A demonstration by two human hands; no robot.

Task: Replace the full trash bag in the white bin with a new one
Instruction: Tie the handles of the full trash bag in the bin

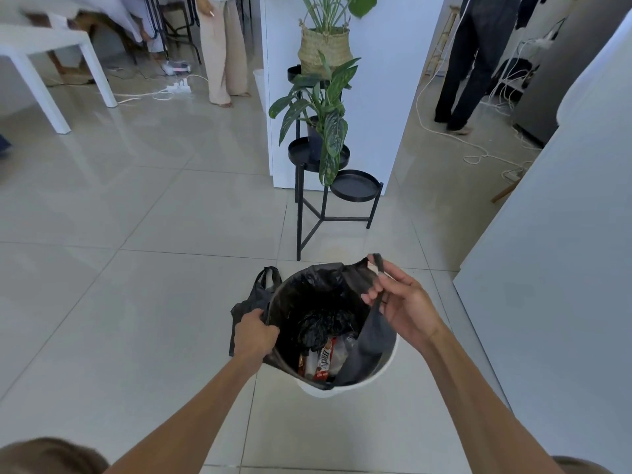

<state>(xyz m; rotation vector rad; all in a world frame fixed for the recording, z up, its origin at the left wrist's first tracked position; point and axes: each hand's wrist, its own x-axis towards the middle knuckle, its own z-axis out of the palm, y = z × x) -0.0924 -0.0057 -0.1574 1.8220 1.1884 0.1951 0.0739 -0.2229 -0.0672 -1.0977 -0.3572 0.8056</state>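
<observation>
A round white bin (pixel 345 388) stands on the tiled floor below me, lined with a black trash bag (pixel 307 292). Inside the bag lie wrappers and a red-and-white packet (pixel 323 362). My left hand (pixel 254 335) grips the bag's edge at the bin's left rim, where one bag handle (pixel 265 280) hangs outside. My right hand (pixel 405 304) pinches the other black handle strap and holds it up above the right rim.
A black metal plant stand (pixel 325 206) with potted plants stands just beyond the bin. A white cabinet (pixel 564 251) is close on the right. A white table (pixel 51 63) is far left. Two people stand at the back, and white cables (pixel 478 155) trail on the floor.
</observation>
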